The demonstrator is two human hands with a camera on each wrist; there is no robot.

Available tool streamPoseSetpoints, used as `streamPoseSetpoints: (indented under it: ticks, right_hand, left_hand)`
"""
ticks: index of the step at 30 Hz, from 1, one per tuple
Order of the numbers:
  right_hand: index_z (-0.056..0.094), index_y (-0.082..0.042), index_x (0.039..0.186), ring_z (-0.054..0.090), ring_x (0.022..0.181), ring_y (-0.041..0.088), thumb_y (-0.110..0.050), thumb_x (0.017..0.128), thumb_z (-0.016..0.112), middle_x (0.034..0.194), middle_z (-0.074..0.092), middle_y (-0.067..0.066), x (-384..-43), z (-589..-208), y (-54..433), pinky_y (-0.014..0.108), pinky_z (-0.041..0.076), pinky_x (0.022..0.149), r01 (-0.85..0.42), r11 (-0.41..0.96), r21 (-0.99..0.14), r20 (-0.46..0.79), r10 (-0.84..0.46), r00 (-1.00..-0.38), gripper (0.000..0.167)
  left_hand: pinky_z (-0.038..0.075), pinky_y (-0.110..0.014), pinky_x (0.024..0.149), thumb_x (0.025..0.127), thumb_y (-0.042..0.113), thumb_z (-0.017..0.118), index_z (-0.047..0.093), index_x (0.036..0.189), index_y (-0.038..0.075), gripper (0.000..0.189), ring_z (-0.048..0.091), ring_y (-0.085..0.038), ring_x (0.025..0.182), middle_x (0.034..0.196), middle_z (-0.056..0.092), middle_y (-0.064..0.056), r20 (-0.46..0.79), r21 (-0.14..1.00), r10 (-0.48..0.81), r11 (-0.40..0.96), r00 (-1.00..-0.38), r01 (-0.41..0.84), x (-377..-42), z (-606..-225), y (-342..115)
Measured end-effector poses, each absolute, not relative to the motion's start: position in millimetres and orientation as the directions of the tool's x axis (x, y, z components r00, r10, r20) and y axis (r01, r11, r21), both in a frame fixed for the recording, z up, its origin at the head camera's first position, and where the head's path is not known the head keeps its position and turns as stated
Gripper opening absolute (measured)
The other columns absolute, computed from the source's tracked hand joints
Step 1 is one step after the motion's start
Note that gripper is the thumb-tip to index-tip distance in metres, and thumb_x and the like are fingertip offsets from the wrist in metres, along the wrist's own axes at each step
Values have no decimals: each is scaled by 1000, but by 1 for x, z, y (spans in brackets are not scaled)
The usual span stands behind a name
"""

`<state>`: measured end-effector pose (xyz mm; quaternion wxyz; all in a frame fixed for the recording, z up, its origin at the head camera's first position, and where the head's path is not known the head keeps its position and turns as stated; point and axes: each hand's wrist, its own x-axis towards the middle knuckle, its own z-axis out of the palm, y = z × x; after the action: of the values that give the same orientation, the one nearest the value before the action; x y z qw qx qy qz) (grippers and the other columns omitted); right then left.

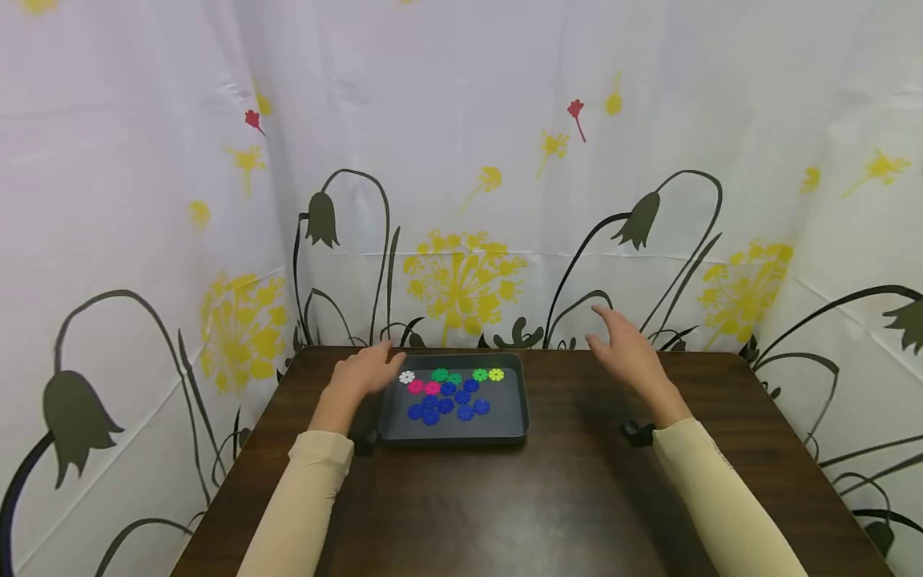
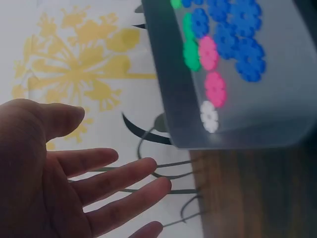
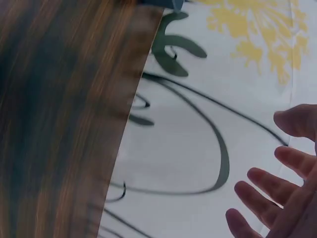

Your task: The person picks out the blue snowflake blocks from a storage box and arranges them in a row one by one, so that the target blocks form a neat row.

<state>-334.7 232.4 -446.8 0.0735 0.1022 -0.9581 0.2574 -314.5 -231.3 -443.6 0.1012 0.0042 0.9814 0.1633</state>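
I looked at the dark gray tray [image 1: 513, 425] first. It sat on the brown wooden table [image 1: 548, 497], close to the far edge and a bit left of the middle. Little flower-shaped discs lay flat inside it. From the head camera I counted a white disc [image 1: 407, 377] at the far left corner, two pink discs [image 1: 423, 387] just beside it, some green discs [image 1: 445, 375] and a yellow-green one [image 1: 496, 374] along the far side, and a bunch of blue discs [image 1: 447, 405] in the middle, many of them touching.

My left hand [image 1: 364, 371] was just beside the tray's left far corner. The head view did not show me if it touched the rim. The left wrist camera showed more: the left hand [image 2: 59, 183] was spread wide, fingers [image 2: 124, 181] straight, holding nothing, with a gap between it and the tray [image 2: 171, 94]. That view also showed the white disc [image 2: 209, 117] and pink discs [image 2: 213, 74] up close, though blurry.

My right hand [image 1: 626, 349] was up above the table, well apart from the tray on its right side. It was wide too, and held nothing. The right wrist camera showed only its fingers [image 3: 270, 191] spread in front of the flowered curtain [image 3: 198, 124], next to the table edge [image 3: 74, 124]. No discs showed there.

The curtain [image 1: 461, 160], white with yellow flowers and dark stems, hung behind the table and on both sides.
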Motion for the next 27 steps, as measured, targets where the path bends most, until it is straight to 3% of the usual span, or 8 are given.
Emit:
streamPoseSetpoints:
  ticks: [9,14,17,27]
  right_hand:
    - [43,-14,162,69,122,38,-34,109,59,142,66,16,-335,-463,190,60,56,94,-238,790,-565,197,-151,-969,60]
    - [47,-14,159,71,95,28,-32,108,62,122,73,10,-336,-471,173,47,55,76,-252,800,-545,181,-181,-967,56]
    - [52,-15,155,69,86,24,-33,108,63,114,75,9,-336,-474,163,44,53,71,-259,799,-543,154,-208,-966,52]
    - [74,-12,128,72,102,26,-27,105,69,114,77,8,-332,-485,133,50,58,90,-313,780,-543,62,-335,-940,28]
  left_hand:
    - [35,-76,114,113,47,37,46,162,7,64,50,-55,144,162,50,-24,-203,326,-11,942,-979,-79,-307,-466,-238]
    - [35,-76,114,113,46,39,47,160,6,63,50,-55,144,162,51,-24,-214,339,-39,934,-976,-112,-304,-480,-243]
    - [37,-75,113,112,45,40,52,157,3,63,51,-54,143,159,53,-25,-233,325,-45,938,-972,-121,-300,-485,-247]
    - [38,-74,112,112,40,47,57,154,8,54,53,-53,142,157,57,-22,-276,349,-24,929,-961,-124,-292,-502,-252]
